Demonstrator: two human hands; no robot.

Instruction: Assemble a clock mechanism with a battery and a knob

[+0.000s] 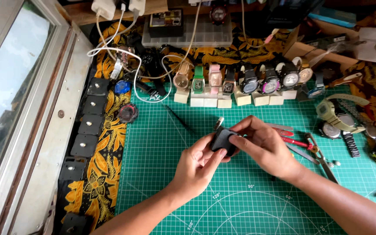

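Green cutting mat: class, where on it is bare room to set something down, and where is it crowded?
The green cutting mat is bare at its left, between the patterned cloth and the left hand. Crowded: the row of watches on blocks along the back, and the tools and loose watches right of the right hand.

A cutting mat (162, 174) lies on the table, over a patterned cloth (96, 182). Above the mat's middle, the left hand (196, 167) and right hand (266, 148) meet around a watch case (222, 140). Behind them a row of watches (240, 82) stands on small blocks. Right of the hands lie what may be pliers (320, 154) and loose watches (340, 119). A window (9, 87) runs along the left.
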